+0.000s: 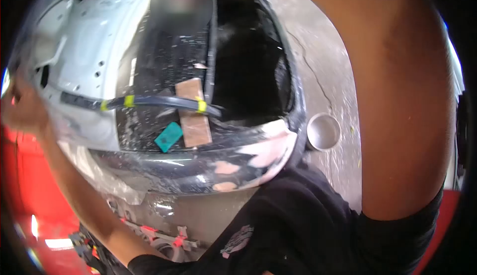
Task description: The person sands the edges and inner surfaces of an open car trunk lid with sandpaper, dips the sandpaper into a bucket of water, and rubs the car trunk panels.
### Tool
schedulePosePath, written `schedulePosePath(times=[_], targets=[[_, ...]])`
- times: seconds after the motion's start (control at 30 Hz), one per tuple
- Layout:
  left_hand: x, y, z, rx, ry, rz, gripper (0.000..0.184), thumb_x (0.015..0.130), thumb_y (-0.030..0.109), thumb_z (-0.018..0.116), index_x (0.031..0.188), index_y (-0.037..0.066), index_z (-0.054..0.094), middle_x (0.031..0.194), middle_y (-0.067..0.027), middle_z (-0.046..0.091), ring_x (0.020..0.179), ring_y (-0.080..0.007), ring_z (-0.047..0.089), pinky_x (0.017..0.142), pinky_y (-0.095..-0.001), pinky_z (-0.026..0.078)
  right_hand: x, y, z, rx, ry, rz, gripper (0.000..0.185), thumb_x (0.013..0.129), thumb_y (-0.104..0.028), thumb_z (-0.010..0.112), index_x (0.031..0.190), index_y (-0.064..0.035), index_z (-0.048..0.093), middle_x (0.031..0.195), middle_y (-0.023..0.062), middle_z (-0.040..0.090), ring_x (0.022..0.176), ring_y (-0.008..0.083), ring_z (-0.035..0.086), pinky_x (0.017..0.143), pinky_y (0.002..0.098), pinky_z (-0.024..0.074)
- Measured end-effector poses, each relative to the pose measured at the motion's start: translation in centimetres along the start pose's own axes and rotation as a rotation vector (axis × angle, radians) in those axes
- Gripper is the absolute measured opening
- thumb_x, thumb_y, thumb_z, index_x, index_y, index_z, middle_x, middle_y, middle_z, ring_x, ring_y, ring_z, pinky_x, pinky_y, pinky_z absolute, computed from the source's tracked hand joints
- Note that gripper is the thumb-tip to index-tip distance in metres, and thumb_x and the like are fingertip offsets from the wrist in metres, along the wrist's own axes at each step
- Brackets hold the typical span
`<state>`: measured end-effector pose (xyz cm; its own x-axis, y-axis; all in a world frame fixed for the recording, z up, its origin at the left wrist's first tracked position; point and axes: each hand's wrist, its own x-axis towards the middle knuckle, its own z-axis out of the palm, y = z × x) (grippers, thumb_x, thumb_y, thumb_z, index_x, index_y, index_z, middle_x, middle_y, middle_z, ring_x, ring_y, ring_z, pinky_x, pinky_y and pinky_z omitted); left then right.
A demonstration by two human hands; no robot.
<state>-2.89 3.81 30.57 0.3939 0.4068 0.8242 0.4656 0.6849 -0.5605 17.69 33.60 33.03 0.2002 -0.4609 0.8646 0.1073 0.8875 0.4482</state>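
Note:
My left hand [27, 110] is at the far left, beside the pale grey car body panel. It is blurred and partly in dark shadow, so its fingers cannot be made out. My right arm is raised along the right side, and its hand lies outside the view. Between the arms is a car body part with a dark, wet-looking surface. A long tan block [197, 132] and a small teal pad [169, 137] lie on it. A dark strip [161, 101] with several yellow tape pieces crosses over the block.
Pinkish and pale patches mark the curved bumper [174, 171]. A round, light grey container [324, 132] stands on the wet, cracked floor [318, 61] to the right. A red surface [35, 175] is at the lower left, with a floor stand [169, 240] below the bumper.

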Motion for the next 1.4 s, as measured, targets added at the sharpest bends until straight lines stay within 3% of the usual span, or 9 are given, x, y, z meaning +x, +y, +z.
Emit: schedulePosePath(times=[0.27, 0.5, 0.7, 0.8, 0.93, 1.03, 1.2, 1.3, 1.4], targets=[[-4.5, -6.2, 1.9, -0.066, -0.075, -0.108, 0.039, 0.097, 0.043, 0.07, 0.104, 0.007, 0.08, 0.106, -0.0122, 0.078, 0.099, -0.0305, 0.073, 0.088, -0.0415, 0.056, -13.9, -5.9, -17.3, 0.28, -0.337, 0.093, 0.035, 0.092, -0.025, 0.07, 0.127, -0.0222, 0.069, 0.118, 0.0173, 0.067, 0.105, 0.0354, 0.067, 0.089, 0.0479, 0.0556], [-2.5, -0.7, -1.3, 0.053, -0.117, -0.498, 0.053, 0.089, 0.056, 0.076, 0.099, 0.004, 0.08, 0.104, -0.0122, 0.079, 0.094, -0.0284, 0.075, 0.086, -0.0417, 0.057, -48.5, -12.3, -42.3, 0.146, -1.181, 1.524, 0.033, 0.095, -0.022, 0.063, 0.124, -0.0088, 0.069, 0.12, 0.0206, 0.07, 0.106, 0.041, 0.068, 0.087, 0.0482, 0.0557], [-3.4, 1.9, -1.8, -0.011, -0.067, -0.629, 0.048, 0.093, 0.049, 0.075, 0.111, 0.005, 0.077, 0.113, -0.0127, 0.077, 0.106, -0.0312, 0.071, 0.095, -0.0399, 0.054, -77.4, -29.2, -71.0, -0.184, -1.378, 1.745, 0.044, 0.084, -0.021, 0.071, 0.123, -0.0015, 0.07, 0.118, 0.0278, 0.072, 0.113, 0.0432, 0.069, 0.098, 0.0515, 0.0553], [-6.5, -3.0, 0.0, -0.044, -0.1, -0.386, 0.038, 0.1, 0.039, 0.068, 0.117, 0.006, 0.076, 0.119, -0.0119, 0.074, 0.109, -0.0311, 0.07, 0.098, -0.0396, 0.053, -72.7, -26.9, -70.6, -0.313, -1.765, 2.372, 0.032, 0.086, -0.018, 0.069, 0.116, -0.0086, 0.075, 0.109, 0.0193, 0.077, 0.105, 0.0352, 0.074, 0.092, 0.0463, 0.0591], [-9.9, -4.1, 2.3, 0.092, -0.11, -0.089, 0.032, 0.105, 0.035, 0.062, 0.125, 0.01, 0.07, 0.121, -0.0112, 0.068, 0.112, -0.0322, 0.066, 0.101, -0.0449, 0.051, -76.3, -17.6, -71.0, -0.267, -1.7, 1.679, 0.06, 0.092, -0.021, 0.066, 0.149, -0.006, 0.05, 0.13, 0.0213, 0.07, 0.118, 0.0418, 0.068, 0.093, 0.051, 0.0577], [-6.2, 3.4, 0.2, -0.109, -0.04, -0.411, 0.027, 0.104, 0.035, 0.064, 0.112, 0.009, 0.065, 0.106, -0.0096, 0.062, 0.105, -0.0281, 0.061, 0.095, -0.0449, 0.049, -64.1, 3.6, -67.1, -0.69, -1.597, 1.786, 0.1, 0.087, -0.026, 0.071, 0.167, -0.0095, 0.012, 0.124, 0.0261, 0.069, 0.112, 0.042, 0.069, 0.092, 0.0544, 0.0554], [0.6, 10.5, -5.0, -0.628, 0.116, -0.281, 0.035, 0.106, 0.032, 0.061, 0.083, 0.005, 0.058, 0.088, -0.0116, 0.059, 0.08, -0.027, 0.061, 0.077, -0.0441, 0.05, -38.4, 29.2, -67.1, -1.153, -1.097, 1.266, 0.093, 0.089, -0.032, 0.066, 0.166, -0.0105, 0.019, 0.136, 0.0334, 0.06, 0.123, 0.0498, 0.061, 0.101, 0.0583, 0.0502], [-2.0, 7.3, -2.6, 0.258, 0.074, -0.084, 0.035, 0.105, 0.033, 0.061, 0.085, 0.004, 0.058, 0.085, -0.0129, 0.059, 0.076, -0.0296, 0.062, 0.075, -0.047, 0.05, -24.1, 33.4, -66.6, -1.221, -0.99, 1.27, 0.079, 0.088, -0.02, 0.058, 0.162, -0.0164, 0.029, 0.139, 0.0269, 0.062, 0.13, 0.0444, 0.06, 0.109, 0.0593, 0.045], [-0.7, 9.5, -4.7, 0.092, 0.073, -0.256, 0.035, 0.1, 0.032, 0.065, 0.08, 0.003, 0.06, 0.083, -0.0141, 0.06, 0.077, -0.0314, 0.063, 0.072, -0.0451, 0.05, -19.3, 35.8, -67.2, -1.246, -0.99, 1.349, 0.072, 0.095, -0.026, 0.053, 0.163, -0.0196, 0.03, 0.153, 0.0199, 0.054, 0.143, 0.0415, 0.05, 0.117, 0.0538, 0.0406]])
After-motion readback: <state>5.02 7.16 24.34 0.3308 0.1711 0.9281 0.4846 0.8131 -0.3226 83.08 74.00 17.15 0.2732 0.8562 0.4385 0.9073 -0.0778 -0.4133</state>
